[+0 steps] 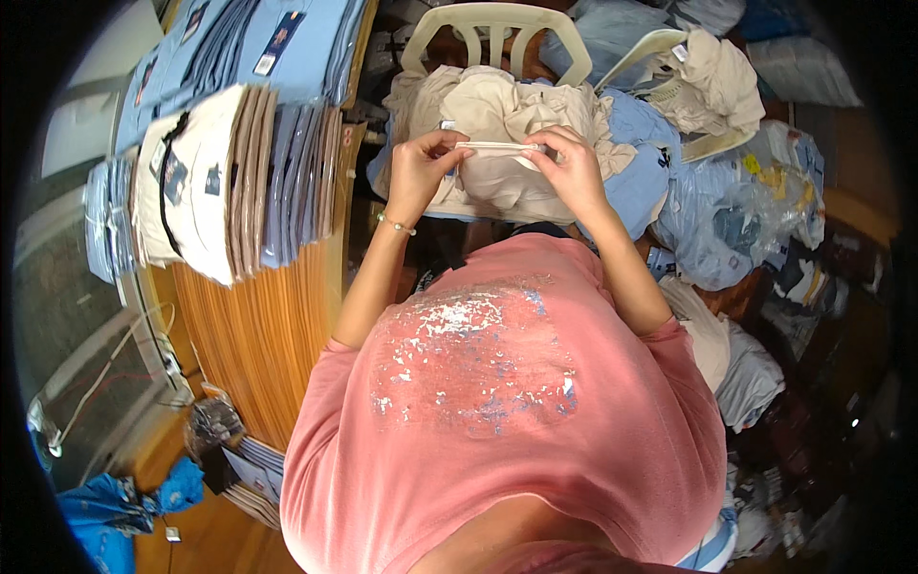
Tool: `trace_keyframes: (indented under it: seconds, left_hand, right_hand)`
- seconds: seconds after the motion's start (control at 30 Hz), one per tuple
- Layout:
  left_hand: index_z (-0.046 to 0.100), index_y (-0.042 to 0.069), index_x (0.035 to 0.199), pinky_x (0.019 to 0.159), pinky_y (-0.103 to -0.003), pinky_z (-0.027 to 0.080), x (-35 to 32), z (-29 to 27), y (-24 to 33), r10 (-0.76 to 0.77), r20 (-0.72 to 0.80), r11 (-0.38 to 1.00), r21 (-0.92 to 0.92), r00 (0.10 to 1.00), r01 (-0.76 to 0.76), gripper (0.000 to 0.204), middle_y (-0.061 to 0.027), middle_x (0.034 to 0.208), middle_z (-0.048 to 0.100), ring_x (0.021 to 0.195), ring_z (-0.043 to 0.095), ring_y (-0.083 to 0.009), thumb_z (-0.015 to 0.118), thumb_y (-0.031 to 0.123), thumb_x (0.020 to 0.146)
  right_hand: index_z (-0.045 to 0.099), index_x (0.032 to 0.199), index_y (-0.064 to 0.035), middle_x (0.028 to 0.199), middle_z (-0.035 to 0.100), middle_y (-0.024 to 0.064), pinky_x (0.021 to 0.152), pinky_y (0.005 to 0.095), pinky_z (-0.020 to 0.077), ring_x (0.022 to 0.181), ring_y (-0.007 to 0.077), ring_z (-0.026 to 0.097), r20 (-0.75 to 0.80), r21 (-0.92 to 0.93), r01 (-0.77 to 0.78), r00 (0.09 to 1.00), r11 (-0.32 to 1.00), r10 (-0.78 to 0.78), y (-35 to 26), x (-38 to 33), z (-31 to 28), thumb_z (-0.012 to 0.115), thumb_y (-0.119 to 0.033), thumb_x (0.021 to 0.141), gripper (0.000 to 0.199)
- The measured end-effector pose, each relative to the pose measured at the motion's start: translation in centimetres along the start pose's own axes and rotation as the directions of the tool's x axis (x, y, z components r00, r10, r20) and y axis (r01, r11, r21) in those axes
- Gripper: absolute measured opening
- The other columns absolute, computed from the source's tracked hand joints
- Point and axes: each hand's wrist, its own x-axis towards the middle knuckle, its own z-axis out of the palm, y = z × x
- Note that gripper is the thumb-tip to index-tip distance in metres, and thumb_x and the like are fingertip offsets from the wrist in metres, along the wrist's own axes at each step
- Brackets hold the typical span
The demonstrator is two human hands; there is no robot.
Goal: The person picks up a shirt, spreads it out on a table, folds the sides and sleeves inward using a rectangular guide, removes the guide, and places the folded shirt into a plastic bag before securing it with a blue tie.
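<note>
My left hand [419, 170] and my right hand [571, 165] each pinch one end of a narrow cream fabric band [497, 148], the collar edge of a cream shirt [497, 177]. The band is stretched level between the two hands. The shirt lies on a heap of cream and light blue garments piled on a white plastic chair [495, 24]. A thin bead bracelet sits on my left wrist. My pink shirt fills the lower middle of the view.
A wooden table [258, 335] on the left carries stacks of folded, bagged shirts [229, 182] in white, beige and blue. More blue stacks [239, 43] lie beyond. Loose shirts and plastic bags [736, 210] crowd the right side. Another chair [669, 57] holds cream garments.
</note>
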Motion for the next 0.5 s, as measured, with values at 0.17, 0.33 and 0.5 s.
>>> trace_keyframes:
  seconds: [0.17, 0.33, 0.5]
  left_hand:
    - [0.068, 0.001, 0.082, 0.056, -0.023, 0.044, -0.4, 0.0, 0.2, 0.132, -0.073, 0.991, 0.036, 0.989, -0.130, 0.014, -0.0050, 0.075, 0.065, 0.063, 0.057, -0.0107, 0.072, 0.007, 0.070]
    - [0.068, 0.002, 0.080, 0.057, -0.026, 0.043, -0.6, 0.0, -0.2, 0.165, -0.049, 0.984, 0.070, 0.985, -0.162, 0.014, -0.0059, 0.077, 0.064, 0.064, 0.057, -0.0152, 0.073, 0.008, 0.068]
    - [0.069, 0.002, 0.079, 0.057, -0.025, 0.042, -0.5, 0.3, -1.1, 0.107, -0.021, 0.994, -0.017, 0.994, -0.108, 0.013, -0.0065, 0.074, 0.064, 0.064, 0.057, -0.0136, 0.073, 0.007, 0.068]
  right_hand:
    - [0.066, 0.078, -0.0046, 0.081, 0.062, 0.0062, 0.072, 0.0333, 0.0439, 0.081, 0.0235, 0.056, -0.047, -0.121, 0.159, 0.985, 0.980, -0.166, 0.9, -0.4, 0.8, 0.069, -0.011, 0.069, 0.011]
    - [0.067, 0.079, -0.0053, 0.083, 0.063, 0.0054, 0.073, 0.0332, 0.0440, 0.082, 0.0234, 0.056, -0.047, -0.130, 0.142, 0.988, 0.981, -0.149, 1.2, -1.0, 1.0, 0.069, -0.010, 0.069, 0.012]
    - [0.066, 0.079, -0.0056, 0.083, 0.063, 0.0051, 0.072, 0.0331, 0.0441, 0.082, 0.0233, 0.056, -0.035, -0.128, 0.126, 0.991, 0.984, -0.132, 1.4, -1.2, 1.0, 0.069, -0.010, 0.068, 0.012]
